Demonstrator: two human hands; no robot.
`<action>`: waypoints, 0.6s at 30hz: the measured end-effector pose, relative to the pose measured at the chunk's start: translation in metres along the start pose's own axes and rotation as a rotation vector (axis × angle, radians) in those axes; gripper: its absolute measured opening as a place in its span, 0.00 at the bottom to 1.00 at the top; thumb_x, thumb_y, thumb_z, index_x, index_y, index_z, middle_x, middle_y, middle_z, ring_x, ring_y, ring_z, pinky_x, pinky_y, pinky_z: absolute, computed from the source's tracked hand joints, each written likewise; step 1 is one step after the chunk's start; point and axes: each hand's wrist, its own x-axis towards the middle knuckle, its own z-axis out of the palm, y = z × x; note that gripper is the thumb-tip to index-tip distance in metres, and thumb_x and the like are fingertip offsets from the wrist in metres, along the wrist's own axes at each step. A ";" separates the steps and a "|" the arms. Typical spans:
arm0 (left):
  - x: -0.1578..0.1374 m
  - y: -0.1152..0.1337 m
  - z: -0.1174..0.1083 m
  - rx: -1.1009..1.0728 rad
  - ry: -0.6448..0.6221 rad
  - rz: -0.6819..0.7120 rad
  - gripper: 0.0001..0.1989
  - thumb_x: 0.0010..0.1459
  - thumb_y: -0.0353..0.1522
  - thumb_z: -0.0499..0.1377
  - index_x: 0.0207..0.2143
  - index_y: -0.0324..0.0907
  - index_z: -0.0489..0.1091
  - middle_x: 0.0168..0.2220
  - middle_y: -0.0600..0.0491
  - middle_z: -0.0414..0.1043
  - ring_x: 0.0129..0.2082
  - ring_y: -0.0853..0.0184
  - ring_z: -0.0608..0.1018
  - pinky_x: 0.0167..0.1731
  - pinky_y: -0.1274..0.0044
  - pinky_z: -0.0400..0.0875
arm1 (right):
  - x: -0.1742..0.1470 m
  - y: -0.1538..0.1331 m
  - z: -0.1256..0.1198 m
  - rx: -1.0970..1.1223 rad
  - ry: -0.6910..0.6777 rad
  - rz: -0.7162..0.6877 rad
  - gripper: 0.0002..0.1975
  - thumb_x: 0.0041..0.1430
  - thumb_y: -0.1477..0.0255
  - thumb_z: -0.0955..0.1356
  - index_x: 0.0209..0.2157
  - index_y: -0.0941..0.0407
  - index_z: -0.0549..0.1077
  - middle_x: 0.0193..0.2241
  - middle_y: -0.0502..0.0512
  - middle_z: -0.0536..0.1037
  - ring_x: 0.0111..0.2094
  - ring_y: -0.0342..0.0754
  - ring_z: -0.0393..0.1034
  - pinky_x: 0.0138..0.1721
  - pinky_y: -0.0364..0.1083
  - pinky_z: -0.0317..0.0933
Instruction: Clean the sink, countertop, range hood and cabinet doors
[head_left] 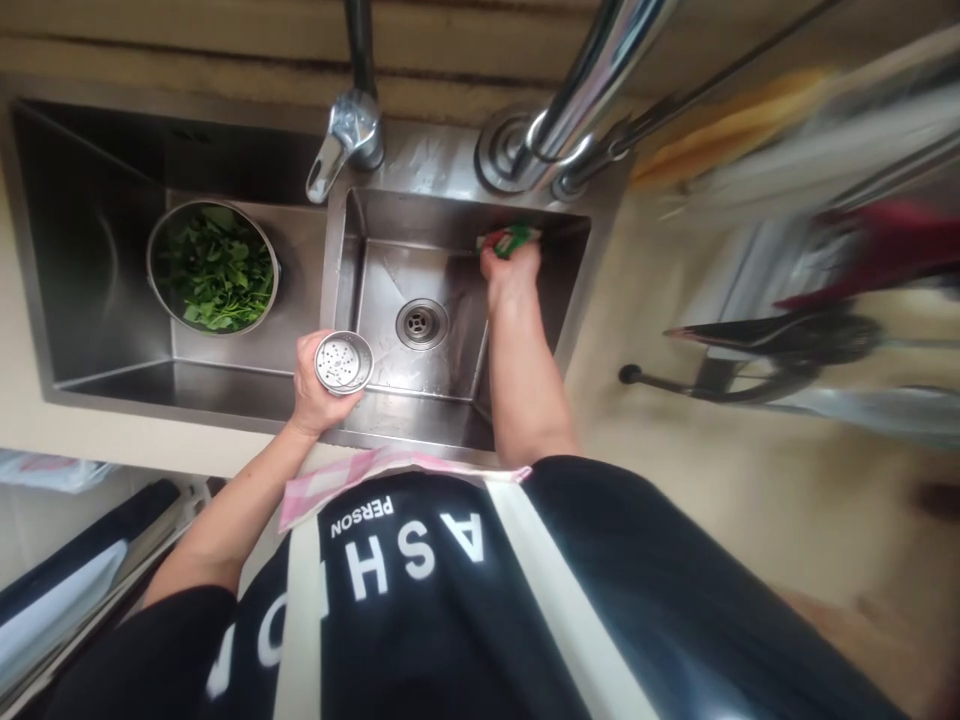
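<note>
My left hand (pixel 311 385) is wrapped round a metal cup with a perforated bottom (pixel 344 362), above the ledge between the two sink basins. Its round mouth faces up at me, and small holes show inside. At the back right of the right basin (pixel 457 370), my right hand (pixel 513 262) is closed on a small green, red and white thing (pixel 513 240). Whether that is a sponge, a cloth or a packet I cannot tell. The hand covers part of it, and most of the fingertips are hidden.
A round metal pot of leafy greens (pixel 153 262) stands in the left basin. The drain (pixel 421 324) lies between my hands. Behind rise a faucet handle (pixel 346 140) and a thick chrome spout (pixel 592 90). Blurred items, among them scissors (pixel 780 340), lie to the right.
</note>
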 end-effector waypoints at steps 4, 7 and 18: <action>0.001 0.001 -0.002 0.019 -0.008 0.019 0.42 0.50 0.44 0.72 0.64 0.44 0.61 0.54 0.43 0.72 0.55 0.48 0.79 0.56 0.55 0.76 | -0.013 0.037 0.049 -0.008 -0.016 0.117 0.24 0.71 0.87 0.50 0.23 0.50 0.49 0.18 0.43 0.54 0.27 0.42 0.60 0.35 0.37 0.64; 0.003 0.002 -0.004 0.033 -0.004 0.033 0.42 0.50 0.44 0.72 0.64 0.45 0.62 0.54 0.43 0.72 0.54 0.49 0.79 0.54 0.57 0.77 | -0.035 0.075 0.097 -0.020 -0.116 0.249 0.23 0.71 0.87 0.55 0.24 0.52 0.53 0.19 0.41 0.58 0.24 0.39 0.58 0.31 0.34 0.63; 0.002 0.012 -0.005 -0.011 -0.017 0.042 0.42 0.52 0.42 0.73 0.65 0.47 0.60 0.54 0.43 0.74 0.53 0.48 0.80 0.54 0.54 0.77 | -0.088 0.111 0.075 0.065 -0.539 0.199 0.10 0.75 0.61 0.67 0.43 0.53 0.73 0.33 0.48 0.78 0.32 0.40 0.74 0.32 0.38 0.74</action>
